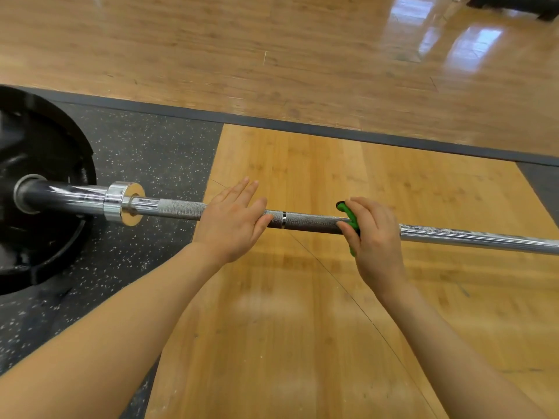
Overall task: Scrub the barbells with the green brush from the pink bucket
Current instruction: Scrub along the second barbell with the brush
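While flat, relaxed left hand (234, 220) steadies barbell (311, 220), right hand (373, 229) clenching green brush (348, 214) should stroke along knurling firmly.

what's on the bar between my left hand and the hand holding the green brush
In the head view, only bare knurled barbell with a thin ring mark lies between left hand and right hand gripping green brush.

Bright, floor (453, 46) glare top right, slight blur, wide-angle edges
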A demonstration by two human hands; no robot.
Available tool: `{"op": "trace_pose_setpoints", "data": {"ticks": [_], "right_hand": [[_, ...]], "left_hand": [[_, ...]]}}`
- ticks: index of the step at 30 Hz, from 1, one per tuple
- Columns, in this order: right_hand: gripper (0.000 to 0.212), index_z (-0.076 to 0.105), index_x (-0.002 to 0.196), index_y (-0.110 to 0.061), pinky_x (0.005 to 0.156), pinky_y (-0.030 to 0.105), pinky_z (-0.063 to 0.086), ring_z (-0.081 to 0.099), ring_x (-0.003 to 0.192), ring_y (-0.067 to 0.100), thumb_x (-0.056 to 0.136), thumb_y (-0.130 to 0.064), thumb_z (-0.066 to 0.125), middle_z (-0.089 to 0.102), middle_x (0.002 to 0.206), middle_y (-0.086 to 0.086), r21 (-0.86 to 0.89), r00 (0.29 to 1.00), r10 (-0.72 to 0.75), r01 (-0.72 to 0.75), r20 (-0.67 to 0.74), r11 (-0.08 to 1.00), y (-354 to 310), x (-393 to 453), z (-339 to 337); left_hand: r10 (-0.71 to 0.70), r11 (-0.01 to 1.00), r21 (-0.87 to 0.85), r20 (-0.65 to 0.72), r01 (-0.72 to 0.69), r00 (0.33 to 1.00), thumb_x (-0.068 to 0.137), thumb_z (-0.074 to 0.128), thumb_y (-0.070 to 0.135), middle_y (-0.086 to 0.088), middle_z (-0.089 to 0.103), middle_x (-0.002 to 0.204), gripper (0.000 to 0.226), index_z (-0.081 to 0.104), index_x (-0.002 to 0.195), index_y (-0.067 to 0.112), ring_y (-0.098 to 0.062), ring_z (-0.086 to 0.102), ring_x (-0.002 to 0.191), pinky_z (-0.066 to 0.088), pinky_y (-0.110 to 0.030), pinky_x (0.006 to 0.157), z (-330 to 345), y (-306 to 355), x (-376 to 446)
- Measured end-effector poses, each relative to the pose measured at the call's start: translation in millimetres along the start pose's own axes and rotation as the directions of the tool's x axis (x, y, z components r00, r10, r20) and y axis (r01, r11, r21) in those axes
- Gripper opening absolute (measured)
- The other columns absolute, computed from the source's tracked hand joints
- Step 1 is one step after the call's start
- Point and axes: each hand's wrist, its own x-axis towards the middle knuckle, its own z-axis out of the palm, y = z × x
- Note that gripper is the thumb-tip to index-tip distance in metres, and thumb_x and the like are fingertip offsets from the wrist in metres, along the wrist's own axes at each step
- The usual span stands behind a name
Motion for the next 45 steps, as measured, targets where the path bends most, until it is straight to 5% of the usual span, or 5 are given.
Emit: {"op": "trace_pose_setpoints", "data": {"ticks": [12,18,27,37,45], "right_hand": [[0.041,0.062,0.119,0.001,0.095,0.036,0.04,0.054,0.108,0.027,0.093,-0.03,0.052,0.062,0.115,0.015,-0.013,0.999,-0.01,0.01,0.035,1.0,0,28,13],[0.043,0.063,0.118,-0.001,0.091,0.039,0.045,0.056,0.107,0.028,0.093,-0.034,0.049,0.063,0.114,0.013,-0.003,0.999,-0.03,0.03,0.035,1.0,-17,63,45],[0.049,0.06,0.125,-0.006,0.086,0.04,0.047,0.059,0.102,0.029,0.094,-0.043,0.047,0.063,0.116,0.012,-0.197,0.973,-0.15,0.185,0.177,0.963,-4,74,91],[0.045,0.064,0.114,-0.001,0.083,0.046,0.05,0.059,0.101,0.034,0.091,-0.037,0.051,0.063,0.111,0.014,-0.16,0.996,0.026,-0.012,0.089,0.987,15,66,82],[0.046,0.063,0.118,-0.002,0.085,0.041,0.049,0.059,0.101,0.031,0.091,-0.037,0.051,0.063,0.111,0.012,-0.154,0.988,-0.075,0.095,0.135,0.983,5,67,86]], "left_hand": [[-0.013,1.0,-0.001,0.137,0.013,0.991,0.087,-0.005,0.055,-0.012,0.034,0.153,0.082,0.049,0.136,0.018,-0.027,0.023,0.144,0.019,-0.039,0.115,-5,-16,55],[-0.185,0.982,0.044,0.087,0.182,0.979,0.096,0.002,0.049,-0.013,0.043,0.147,0.07,0.046,0.139,0.016,-0.029,0.032,0.14,0.02,-0.042,0.116,3,-24,73],[-0.201,0.979,0.02,0.068,0.201,0.977,0.1,0.011,0.046,-0.014,0.044,0.146,0.061,0.047,0.139,0.016,-0.028,0.034,0.139,0.022,-0.04,0.113,9,-32,97],[-0.201,0.98,0.039,0.12,0.197,0.972,0.099,0.012,0.044,-0.011,0.043,0.146,0.058,0.044,0.141,0.018,-0.026,0.033,0.139,0.023,-0.039,0.114,8,-31,103],[-0.193,0.981,0.019,0.152,0.192,0.969,0.101,0.015,0.043,-0.011,0.036,0.151,0.054,0.039,0.144,0.019,-0.026,0.026,0.143,0.017,-0.039,0.116,6,-32,99]]}}
